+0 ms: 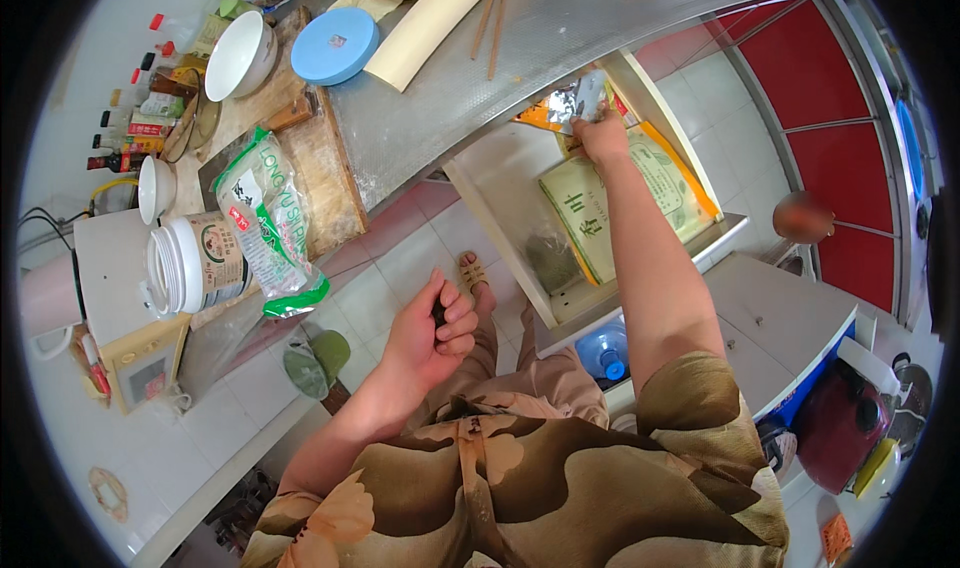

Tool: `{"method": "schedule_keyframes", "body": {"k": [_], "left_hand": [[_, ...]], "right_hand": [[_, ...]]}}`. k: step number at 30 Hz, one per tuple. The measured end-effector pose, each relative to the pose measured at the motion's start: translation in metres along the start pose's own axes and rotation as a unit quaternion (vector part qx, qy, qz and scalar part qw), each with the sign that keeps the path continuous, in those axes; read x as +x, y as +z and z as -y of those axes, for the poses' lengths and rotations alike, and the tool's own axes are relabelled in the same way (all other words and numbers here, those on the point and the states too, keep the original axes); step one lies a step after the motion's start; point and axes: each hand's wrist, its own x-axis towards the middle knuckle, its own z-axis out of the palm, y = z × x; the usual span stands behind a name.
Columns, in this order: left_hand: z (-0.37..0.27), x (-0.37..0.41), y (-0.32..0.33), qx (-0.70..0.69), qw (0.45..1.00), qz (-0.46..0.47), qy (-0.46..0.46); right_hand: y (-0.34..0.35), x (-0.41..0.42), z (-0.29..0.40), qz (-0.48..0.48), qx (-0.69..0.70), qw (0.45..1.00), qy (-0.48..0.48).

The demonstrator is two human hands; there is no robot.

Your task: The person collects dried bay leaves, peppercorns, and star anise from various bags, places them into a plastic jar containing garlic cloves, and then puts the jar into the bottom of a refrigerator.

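Note:
My right hand [602, 138] reaches into the far end of a pulled-out drawer [504, 164], its fingers gripping a silver and orange foil packet [574, 102]. Below that wrist lies a pale green plastic bag [574, 215] with printed writing, partly covered by my forearm. In the drawer's near corner rests a clear bag of dried greenish stuff [553, 262]. My left hand [431, 328] hangs in front of my body, fingers curled round a small dark thing [439, 312]; most of it is hidden, so its kind cannot be made out.
On the metal counter [420, 129] lie a blue round lid [334, 45], wooden chopsticks [491, 20] and a floury wooden board [330, 170]. A white bowl [240, 56], a green-white plastic bag [266, 223] and a white tub [199, 262] stand left. A water bottle [604, 350] sits below the drawer.

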Motion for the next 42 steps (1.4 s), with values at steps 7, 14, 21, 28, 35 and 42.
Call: {"method": "schedule_keyframes", "body": {"k": [7,14,21,28,35,42], "left_hand": [[-0.004,0.007,-0.020,-0.020,0.999,-0.043,0.006],[-0.012,0.013,-0.008,0.034,0.998,-0.040,0.031],[-0.020,0.029,0.001,0.103,0.993,0.047,0.046],[-0.016,0.049,0.021,0.246,0.964,0.077,0.064],[0.009,0.063,0.044,0.303,0.950,0.071,0.036],[0.040,0.073,0.045,0.367,0.922,0.117,0.027]], "right_hand": [[0.025,0.018,0.007,-0.057,-0.087,0.993,0.055],[0.024,0.045,-0.025,0.027,0.189,0.976,0.102],[-0.067,0.005,-0.018,0.149,0.302,0.919,0.206],[-0.132,-0.074,-0.027,0.127,0.311,0.923,0.188],[-0.157,-0.191,-0.050,0.085,0.435,0.867,0.229],[-0.165,-0.241,-0.066,0.081,0.492,0.830,0.252]]}}
